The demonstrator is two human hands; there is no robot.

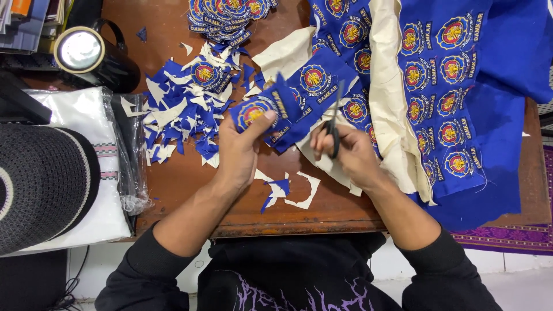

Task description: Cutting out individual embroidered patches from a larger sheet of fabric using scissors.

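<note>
My left hand (239, 147) grips the end of a strip of blue fabric stitched with round red-and-gold emblem patches (288, 103), thumb pressed on the endmost patch, fingers curled beneath it. My right hand (351, 152) is clenched through the handles of a pair of black-handled scissors (334, 129), whose blades point up into the strip, just right of my left thumb. The strip lies over the brown wooden table (190, 184). Left of the strip sits a heap of blue and cream fabric offcuts (178, 115); above it, a stack of cut round patches (227, 17). Right of the strip spreads a large blue cloth sheet carrying rows of patches (455, 86).
</note>
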